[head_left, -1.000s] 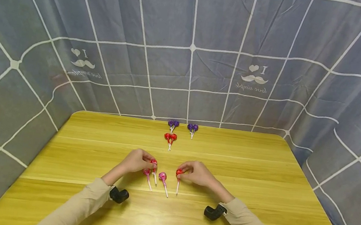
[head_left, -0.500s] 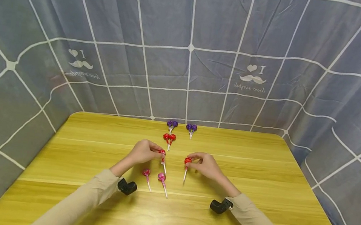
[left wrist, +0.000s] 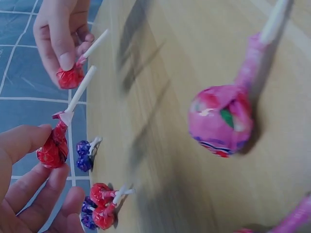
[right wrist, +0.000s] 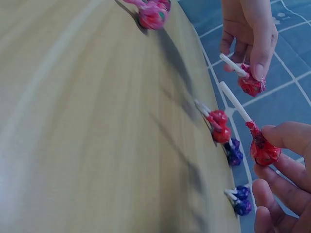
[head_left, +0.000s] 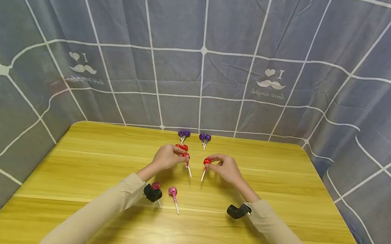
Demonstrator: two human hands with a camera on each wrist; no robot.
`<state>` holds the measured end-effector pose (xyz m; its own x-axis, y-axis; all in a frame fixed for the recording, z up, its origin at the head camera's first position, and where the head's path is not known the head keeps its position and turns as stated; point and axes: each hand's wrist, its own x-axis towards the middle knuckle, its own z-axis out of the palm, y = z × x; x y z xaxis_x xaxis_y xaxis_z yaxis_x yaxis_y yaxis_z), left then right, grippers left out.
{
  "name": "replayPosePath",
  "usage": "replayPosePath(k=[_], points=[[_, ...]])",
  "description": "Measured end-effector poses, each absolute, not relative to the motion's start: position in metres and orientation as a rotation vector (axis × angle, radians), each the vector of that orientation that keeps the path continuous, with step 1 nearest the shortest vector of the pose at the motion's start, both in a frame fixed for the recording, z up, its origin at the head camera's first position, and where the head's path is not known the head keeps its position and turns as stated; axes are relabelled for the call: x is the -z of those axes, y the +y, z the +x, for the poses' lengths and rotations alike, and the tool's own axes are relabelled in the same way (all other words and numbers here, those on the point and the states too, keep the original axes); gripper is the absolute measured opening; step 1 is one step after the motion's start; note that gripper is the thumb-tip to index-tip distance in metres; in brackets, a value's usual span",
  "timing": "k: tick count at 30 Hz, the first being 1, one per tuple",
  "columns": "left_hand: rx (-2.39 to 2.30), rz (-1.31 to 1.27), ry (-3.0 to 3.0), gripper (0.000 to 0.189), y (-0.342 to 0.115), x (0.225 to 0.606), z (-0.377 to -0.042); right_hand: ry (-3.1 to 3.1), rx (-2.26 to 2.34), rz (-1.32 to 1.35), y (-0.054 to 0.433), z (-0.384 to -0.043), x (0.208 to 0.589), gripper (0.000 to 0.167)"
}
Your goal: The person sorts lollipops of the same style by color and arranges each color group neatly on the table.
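My left hand (head_left: 168, 157) pinches a red lollipop (left wrist: 52, 148) by its wrapped head, the white stick pointing toward me. In the right hand (head_left: 225, 169) another red lollipop (right wrist: 265, 149) is pinched the same way. Both are held above the table, a short gap apart. Just behind the left fingers lies a pair of red lollipops (left wrist: 103, 206), partly covered by that hand in the head view. Nearer to me rest two pink lollipops; one (head_left: 173, 192) shows whole, while the other (head_left: 156, 185) is partly hidden by the left wrist camera.
Two pairs of purple lollipops lie at the table's far edge, a left pair (head_left: 184, 133) and a right pair (head_left: 205, 138). The wooden table (head_left: 240, 235) meets a grey gridded curtain (head_left: 231, 77) at the back and sides.
Both hands have lifted their red lollipops and carried them away from me, toward the pair at the back. The left hand has also moved right. The pink lollipops stay on the table.
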<state>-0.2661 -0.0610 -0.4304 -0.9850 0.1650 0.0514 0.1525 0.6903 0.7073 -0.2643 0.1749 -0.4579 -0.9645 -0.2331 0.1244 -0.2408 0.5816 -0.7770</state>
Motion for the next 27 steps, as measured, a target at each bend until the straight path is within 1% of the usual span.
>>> replayPosePath(k=[8,15,22,27], points=[[-1.216,0.206,2.863,0.033,-0.048,0.427,-0.28,-2.796,-1.337,0.452,0.172,-0.284,0.456,0.03],[-1.224,0.23,2.859,0.032,-0.036,0.428,-0.297,-2.768,-1.357,0.423,0.178,-0.307,0.46,0.03],[-1.258,0.208,2.839,0.032,-0.026,0.436,-0.31,-2.781,-1.365,0.438,0.18,-0.32,0.461,0.033],[-1.311,0.188,2.866,0.029,-0.022,0.445,-0.314,-2.831,-1.31,0.463,0.178,-0.328,0.464,0.033]])
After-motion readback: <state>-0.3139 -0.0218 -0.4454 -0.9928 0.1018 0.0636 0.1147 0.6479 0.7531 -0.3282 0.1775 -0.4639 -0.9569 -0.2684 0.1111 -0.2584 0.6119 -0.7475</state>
